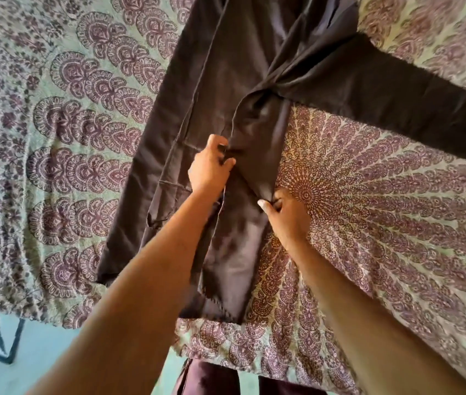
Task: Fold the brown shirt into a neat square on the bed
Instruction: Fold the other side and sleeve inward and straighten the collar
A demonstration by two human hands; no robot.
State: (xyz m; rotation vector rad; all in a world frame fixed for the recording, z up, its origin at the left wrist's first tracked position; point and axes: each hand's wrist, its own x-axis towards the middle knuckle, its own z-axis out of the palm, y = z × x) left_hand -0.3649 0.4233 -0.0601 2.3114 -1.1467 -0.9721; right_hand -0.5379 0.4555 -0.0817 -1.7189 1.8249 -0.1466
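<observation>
The brown shirt (226, 67) lies spread lengthwise on the patterned bed (368, 223), one long sleeve (397, 104) stretched out to the right. Its right side is folded inward over the body, forming a raised flap in the middle. My left hand (210, 168) pinches the inner edge of that flap near the shirt's centre. My right hand (286, 213) grips the flap's outer fold a little nearer to me, at the shirt's right edge. The hem end (220, 295) lies near the bed's front edge, partly hidden by my left forearm.
A paisley bedspread in purple and pale green (69, 138) covers the bed on both sides of the shirt. The bed's front edge (55, 320) runs across the lower left, with a light blue floor (26, 366) below it.
</observation>
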